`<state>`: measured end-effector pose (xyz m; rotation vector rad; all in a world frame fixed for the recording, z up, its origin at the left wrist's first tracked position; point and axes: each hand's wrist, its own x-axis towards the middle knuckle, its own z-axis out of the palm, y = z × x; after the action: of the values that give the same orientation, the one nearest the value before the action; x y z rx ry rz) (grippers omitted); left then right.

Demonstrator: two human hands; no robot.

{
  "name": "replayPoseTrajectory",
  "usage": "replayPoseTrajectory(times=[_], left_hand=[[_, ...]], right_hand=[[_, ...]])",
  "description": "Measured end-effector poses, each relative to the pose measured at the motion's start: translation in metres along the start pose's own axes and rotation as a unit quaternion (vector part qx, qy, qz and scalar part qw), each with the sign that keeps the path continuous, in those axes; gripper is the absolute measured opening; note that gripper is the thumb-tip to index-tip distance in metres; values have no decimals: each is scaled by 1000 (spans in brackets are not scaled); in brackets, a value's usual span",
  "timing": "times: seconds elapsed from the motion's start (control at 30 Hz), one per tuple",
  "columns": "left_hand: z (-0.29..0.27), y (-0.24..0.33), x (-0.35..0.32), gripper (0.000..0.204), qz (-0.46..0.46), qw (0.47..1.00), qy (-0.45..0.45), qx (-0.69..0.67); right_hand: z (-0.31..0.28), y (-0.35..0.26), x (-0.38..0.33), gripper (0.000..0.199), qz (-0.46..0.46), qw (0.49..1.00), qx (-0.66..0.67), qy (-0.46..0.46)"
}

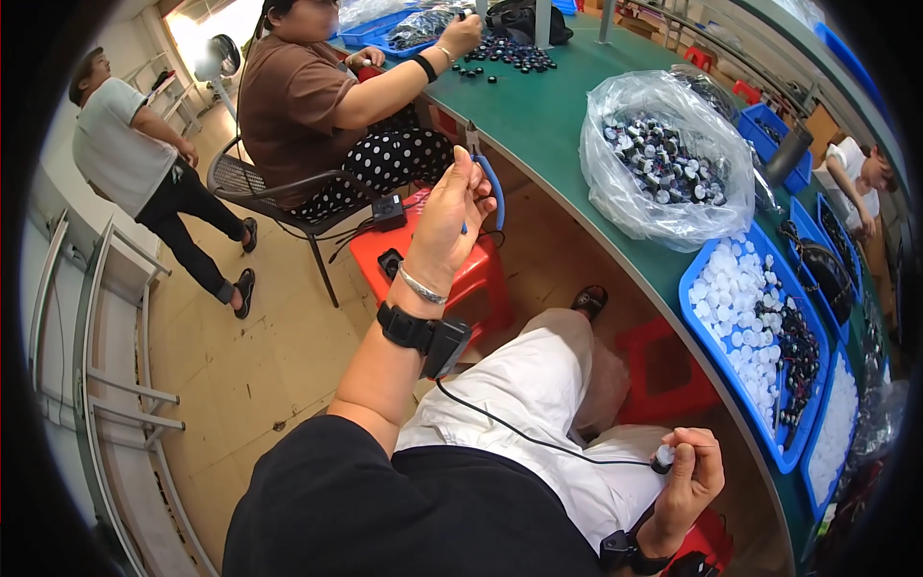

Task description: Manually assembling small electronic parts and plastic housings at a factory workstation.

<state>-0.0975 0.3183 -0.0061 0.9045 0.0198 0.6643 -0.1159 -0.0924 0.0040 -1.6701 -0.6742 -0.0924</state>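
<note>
My left hand (450,213) is raised in front of me, closed around blue-handled pliers (488,183) whose metal tip points up near the edge of the green table (538,125). My right hand (694,473) rests low over my lap, fingers pinched on a small black and white cap part (663,458). Both wrists wear black bands, joined by a thin black cable. A blue tray (694,317) of white caps and small black parts lies on the table to my right.
A clear plastic bag (663,159) of black and white parts sits on the table. A seated person in a brown top (308,101) works at small dark parts (510,56). Red stools (437,255) stand under the table. Another person (125,144) stands at the left.
</note>
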Motion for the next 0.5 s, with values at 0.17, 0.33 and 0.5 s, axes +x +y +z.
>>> replayPoseTrajectory(times=[0.17,0.33,0.5], left_hand=[[17,-4,-7,36,-35,999,-5,1],[27,-7,-9,33,-57,994,19,88],[15,-20,0,30,-58,991,36,113]], right_hand=[[-1,1,1,11,2,1000,1,-1],[-1,1,1,11,5,1000,-5,0],[-1,3,1,11,6,1000,-2,0]])
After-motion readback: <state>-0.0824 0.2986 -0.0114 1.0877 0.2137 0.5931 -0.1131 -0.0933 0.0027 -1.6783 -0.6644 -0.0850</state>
